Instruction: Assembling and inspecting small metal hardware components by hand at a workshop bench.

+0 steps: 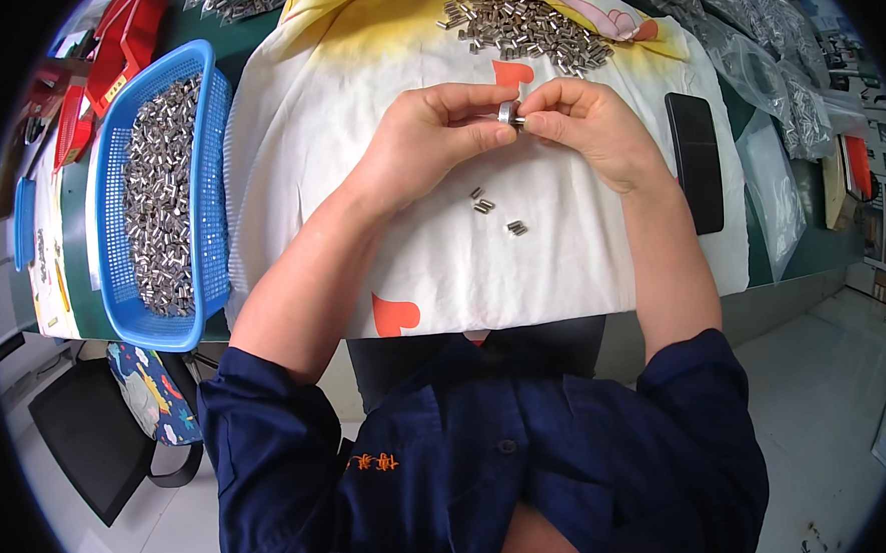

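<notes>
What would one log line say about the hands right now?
left hand: holds small metal piece | right hand: pinches same piece | loose pieces: on white cloth | blue basket: full of metal pieces

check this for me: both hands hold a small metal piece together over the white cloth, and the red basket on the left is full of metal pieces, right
Not quite: the basket is blue, not red, as the head view shows. The rest stands: the left hand and right hand pinch a small metal piece together over the white cloth, and the basket on the left is full of metal pieces.
</notes>
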`<control>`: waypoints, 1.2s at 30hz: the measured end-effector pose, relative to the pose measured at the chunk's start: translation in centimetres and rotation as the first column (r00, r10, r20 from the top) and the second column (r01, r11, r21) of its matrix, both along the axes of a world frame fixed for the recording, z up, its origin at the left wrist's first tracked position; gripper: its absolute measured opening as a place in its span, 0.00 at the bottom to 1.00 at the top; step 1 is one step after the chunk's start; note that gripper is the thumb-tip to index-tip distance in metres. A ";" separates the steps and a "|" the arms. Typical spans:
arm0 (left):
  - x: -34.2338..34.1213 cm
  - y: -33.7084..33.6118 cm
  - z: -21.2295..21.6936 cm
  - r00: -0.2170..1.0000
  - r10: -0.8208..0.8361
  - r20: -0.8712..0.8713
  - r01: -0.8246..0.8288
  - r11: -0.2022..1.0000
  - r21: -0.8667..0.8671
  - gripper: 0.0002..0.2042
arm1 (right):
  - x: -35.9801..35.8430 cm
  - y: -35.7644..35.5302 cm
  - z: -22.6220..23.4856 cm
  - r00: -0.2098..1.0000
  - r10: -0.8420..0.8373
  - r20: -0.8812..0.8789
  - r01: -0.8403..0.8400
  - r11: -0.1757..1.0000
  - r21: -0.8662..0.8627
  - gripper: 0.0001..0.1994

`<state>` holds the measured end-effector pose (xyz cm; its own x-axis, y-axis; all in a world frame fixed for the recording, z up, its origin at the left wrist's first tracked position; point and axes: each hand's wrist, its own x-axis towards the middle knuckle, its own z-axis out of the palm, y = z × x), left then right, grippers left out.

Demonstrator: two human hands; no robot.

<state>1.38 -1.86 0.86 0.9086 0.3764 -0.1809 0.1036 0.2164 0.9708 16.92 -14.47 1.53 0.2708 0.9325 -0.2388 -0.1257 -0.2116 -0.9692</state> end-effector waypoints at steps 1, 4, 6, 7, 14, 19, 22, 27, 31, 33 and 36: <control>0.0 0.0 0.0 1.000 -0.004 0.001 0.004 1.000 0.000 0.18 | 0.1 -0.1 -0.1 1.000 0.007 -0.021 -0.007 1.000 0.004 0.05; 0.0 0.1 0.0 1.000 -0.024 0.004 0.024 1.000 0.005 0.18 | 0.2 -0.1 -0.3 0.999 0.007 -0.034 -0.006 1.000 0.004 0.04; 0.1 0.1 -0.1 1.000 -0.028 -0.009 0.028 0.999 0.017 0.18 | 0.1 -0.1 -0.4 1.000 -0.001 -0.026 0.001 1.000 0.001 0.04; 0.1 0.2 -0.1 0.999 -0.031 -0.010 0.031 0.999 0.019 0.18 | 0.0 0.0 -0.5 1.000 -0.005 -0.026 0.005 1.000 0.001 0.04; 0.3 0.2 -0.1 1.000 -0.008 -0.028 0.009 1.000 0.020 0.18 | -0.1 0.1 -0.3 0.999 -0.015 -0.029 0.015 1.000 0.026 0.03; 0.5 0.1 -0.4 0.997 0.046 0.057 -0.042 0.997 -0.065 0.17 | -1.0 0.5 -0.4 0.987 -0.109 0.114 0.101 0.992 0.070 0.05; 0.5 0.4 -0.6 0.998 0.064 0.013 -0.064 0.998 -0.006 0.17 | -2.2 0.3 0.0 0.918 -0.158 0.364 0.107 0.982 0.155 0.05; 0.2 0.6 -0.6 0.996 0.053 0.067 -0.043 0.989 -0.141 0.15 | -2.3 0.3 0.2 0.581 -0.188 0.792 -0.057 0.961 0.270 0.05; 0.1 0.6 -0.1 1.000 -0.012 0.018 0.016 0.980 -0.197 0.15 | -2.5 0.7 -0.4 0.571 -0.223 0.790 -0.126 0.928 0.352 0.07; -0.1 0.8 0.1 0.997 -0.064 0.040 0.073 0.958 -0.278 0.15 | -2.7 1.0 -0.6 0.572 -0.231 0.788 -0.133 0.921 0.366 0.07; 0.1 0.8 0.0 0.993 -0.086 0.076 0.107 0.930 -0.351 0.16 | -2.7 1.2 -0.8 0.503 -0.273 0.820 -0.150 0.907 0.394 0.07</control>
<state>1.44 -1.04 0.81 0.9503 0.2076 -0.2321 0.0870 0.5386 0.8381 14.19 -13.32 0.70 0.1993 0.8483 0.4906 0.7932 0.1543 -0.5891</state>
